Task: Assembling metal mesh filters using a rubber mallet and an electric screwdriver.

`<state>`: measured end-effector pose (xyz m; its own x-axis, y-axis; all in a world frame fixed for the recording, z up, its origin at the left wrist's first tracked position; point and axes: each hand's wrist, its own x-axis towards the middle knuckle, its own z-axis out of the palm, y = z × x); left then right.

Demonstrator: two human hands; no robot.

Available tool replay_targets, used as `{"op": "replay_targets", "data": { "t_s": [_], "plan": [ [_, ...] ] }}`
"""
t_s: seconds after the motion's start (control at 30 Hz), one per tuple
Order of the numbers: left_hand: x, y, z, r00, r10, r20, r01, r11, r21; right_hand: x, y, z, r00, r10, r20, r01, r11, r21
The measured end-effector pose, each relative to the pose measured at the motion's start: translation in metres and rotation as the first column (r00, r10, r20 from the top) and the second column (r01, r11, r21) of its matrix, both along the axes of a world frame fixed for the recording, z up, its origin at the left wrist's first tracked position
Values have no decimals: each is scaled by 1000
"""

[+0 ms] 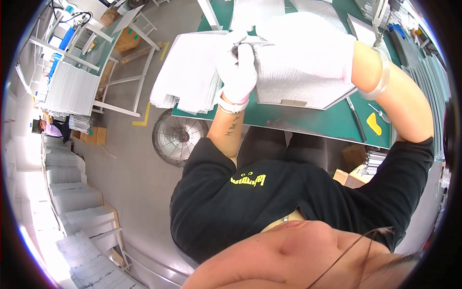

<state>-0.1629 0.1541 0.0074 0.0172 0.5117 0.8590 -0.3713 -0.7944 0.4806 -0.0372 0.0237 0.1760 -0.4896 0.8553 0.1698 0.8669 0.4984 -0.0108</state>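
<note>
A silver panel with a fine dimpled surface (pixel 303 91) lies on the green worktable (pixel 308 126) in front of me. My left hand (pixel 239 67), in a white glove, is at the panel's left edge. Its fingers are closed around a thin greyish piece (pixel 257 41) whose kind I cannot make out. My right hand (pixel 313 48), also gloved, reaches over the panel from the right. Strong glare washes out its fingers. Left of the panel, a stack of white and silver sheets (pixel 185 72) overhangs the table edge.
A black-handled tool (pixel 356 120), a yellow scraper (pixel 373 124) and a slim tool (pixel 380 112) lie at the table's right. A round floor fan (pixel 183 137) stands left of my legs. Thin panels (pixel 428 86) lean at the far right. A person (pixel 50 127) works far left.
</note>
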Motion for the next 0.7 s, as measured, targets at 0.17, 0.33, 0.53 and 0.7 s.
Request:
{"op": "replay_targets", "data": {
  "t_s": [0.17,0.33,0.53,0.7],
  "plan": [
    [0,-4,4,990,106,-95,-101,993,56,31,27,-23,977,72,-203,-83,996,-44],
    [1,0,-4,998,-15,-65,10,998,-69,2,10,-20,991,-4,134,-29,970,240],
    [1,-6,-11,992,-35,-124,28,998,-55,28,14,-40,969,204,-140,-171,961,217],
    [-2,9,-31,997,-33,-73,32,999,-12,-11,-20,22,897,-212,387,138,968,208]
  ]
}}
